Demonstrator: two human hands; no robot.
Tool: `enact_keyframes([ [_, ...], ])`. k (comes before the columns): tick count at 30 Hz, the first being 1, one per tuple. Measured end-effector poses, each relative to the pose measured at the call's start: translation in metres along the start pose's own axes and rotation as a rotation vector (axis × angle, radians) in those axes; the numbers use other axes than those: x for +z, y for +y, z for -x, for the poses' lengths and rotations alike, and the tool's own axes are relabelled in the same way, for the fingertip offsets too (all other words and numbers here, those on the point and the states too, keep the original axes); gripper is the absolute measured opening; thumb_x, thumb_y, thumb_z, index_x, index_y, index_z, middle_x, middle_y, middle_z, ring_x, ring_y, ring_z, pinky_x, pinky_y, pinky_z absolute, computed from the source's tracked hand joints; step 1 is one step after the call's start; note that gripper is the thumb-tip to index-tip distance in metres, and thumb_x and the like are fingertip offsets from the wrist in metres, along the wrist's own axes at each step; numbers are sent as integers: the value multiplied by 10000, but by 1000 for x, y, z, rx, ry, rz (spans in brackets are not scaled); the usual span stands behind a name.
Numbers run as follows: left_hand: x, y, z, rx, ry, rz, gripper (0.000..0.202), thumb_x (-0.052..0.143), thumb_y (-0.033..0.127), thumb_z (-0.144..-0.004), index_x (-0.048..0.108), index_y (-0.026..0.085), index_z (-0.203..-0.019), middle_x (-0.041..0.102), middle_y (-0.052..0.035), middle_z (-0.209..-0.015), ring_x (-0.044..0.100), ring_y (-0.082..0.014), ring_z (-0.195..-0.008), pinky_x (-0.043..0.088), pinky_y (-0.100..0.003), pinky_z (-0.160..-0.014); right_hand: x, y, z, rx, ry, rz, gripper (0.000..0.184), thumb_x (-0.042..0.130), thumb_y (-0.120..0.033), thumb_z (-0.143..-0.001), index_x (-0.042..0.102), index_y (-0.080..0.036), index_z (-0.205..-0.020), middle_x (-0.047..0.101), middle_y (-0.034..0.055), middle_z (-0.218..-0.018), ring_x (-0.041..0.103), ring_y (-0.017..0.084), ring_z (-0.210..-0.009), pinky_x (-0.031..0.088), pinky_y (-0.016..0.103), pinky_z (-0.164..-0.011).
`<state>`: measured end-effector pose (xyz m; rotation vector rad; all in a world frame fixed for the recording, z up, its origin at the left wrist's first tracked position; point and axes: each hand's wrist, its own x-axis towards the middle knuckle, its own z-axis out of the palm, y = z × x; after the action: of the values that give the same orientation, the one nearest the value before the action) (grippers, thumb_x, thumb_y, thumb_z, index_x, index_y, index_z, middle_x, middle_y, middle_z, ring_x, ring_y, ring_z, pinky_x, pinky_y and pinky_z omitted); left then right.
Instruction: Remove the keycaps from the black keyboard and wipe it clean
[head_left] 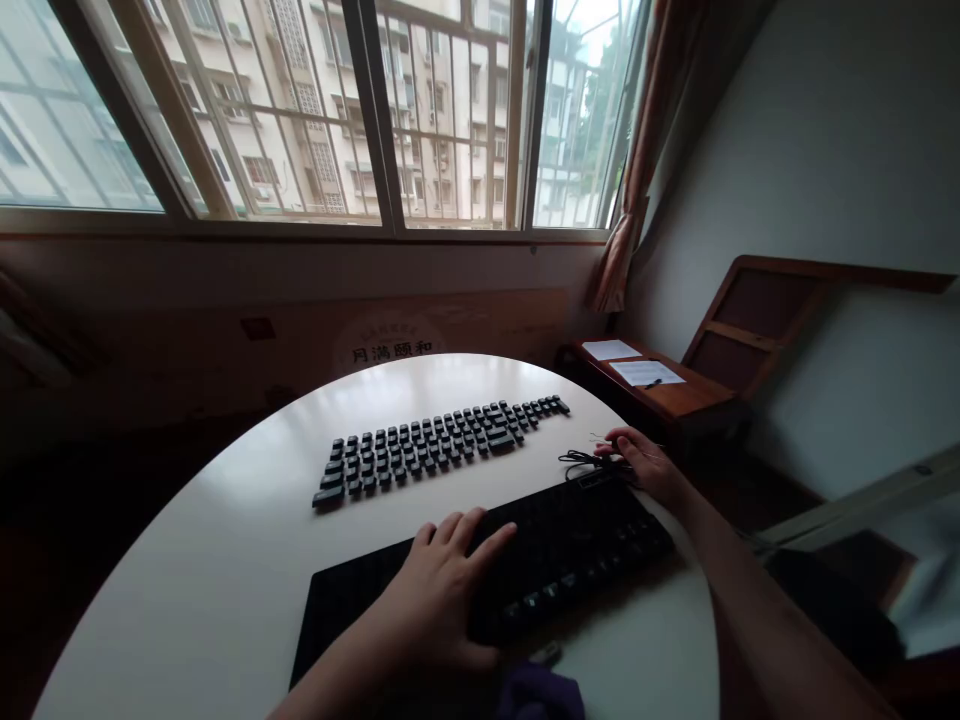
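My left hand lies open and flat on the near-left part of the mostly bare keyboard. My right hand sits at its far-right corner beside the cable, fingers curled; I cannot tell whether they pinch anything. I judge that my 2 hands are steadying the keyboard, with the keycaps in rows just beyond it, and a next move calls for a firm hold clear of that cable.

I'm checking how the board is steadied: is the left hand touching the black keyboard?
Touching. The head view shows the left hand lying palm-down on the black keyboard, fingers spread over its top, no gap visible.
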<state>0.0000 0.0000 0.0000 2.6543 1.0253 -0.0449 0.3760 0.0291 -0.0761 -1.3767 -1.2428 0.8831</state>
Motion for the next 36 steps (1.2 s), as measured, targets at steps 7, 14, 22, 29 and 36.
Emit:
enact_keyframes([
  [7, 2, 4, 2, 49, 42, -19, 1080, 827, 494, -580, 366, 323, -1541, 398, -166, -1539, 372, -475, -1379, 277, -681, -1124, -7, 1, 7, 36, 65, -153, 616, 630, -757, -779, 497, -232, -1075, 736, 98, -1056, 719, 255, -962, 573, 353, -763],
  [14, 5, -1, 2, 63, 91, -11, 1109, 830, 462, -558, 350, 309, -1546, 399, -153, -1536, 379, -466, -1371, 302, -661, -1121, -10, -7, 35, 74, 106, -207, 475, 553, -684, -894, 461, -247, -1058, 676, 109, -1228, 686, 267, -1095, 543, 278, -651],
  [22, 6, -9, 3, 82, 135, -30, 1011, 772, 632, -610, 427, 317, -1507, 427, -141, -1522, 402, -456, -1356, 339, -625, -1099, 2, -22, 59, 85, 191, -58, 517, 537, -711, -884, 465, -243, -1091, 632, 148, -1299, 645, 319, -1173, 541, 269, -608],
  [29, 10, -9, 2, 75, 102, -36, 946, 759, 618, -632, 473, 309, -1479, 427, -142, -1529, 373, -470, -1370, 310, -648, -1103, 5, -20, 56, -19, 249, 71, 425, 593, -582, -885, 506, -215, -1080, 673, 130, -1195, 682, 279, -1080, 572, 326, -750],
  [36, 8, -7, 2, 81, 119, -15, 984, 780, 603, -610, 452, 310, -1490, 430, -141, -1521, 403, -459, -1351, 346, -634, -1094, -5, -5, 69, 39, 400, 19, 379, 655, -429, -794, 473, -229, -1060, 647, 131, -1249, 694, 317, -1049, 412, 180, -421],
])
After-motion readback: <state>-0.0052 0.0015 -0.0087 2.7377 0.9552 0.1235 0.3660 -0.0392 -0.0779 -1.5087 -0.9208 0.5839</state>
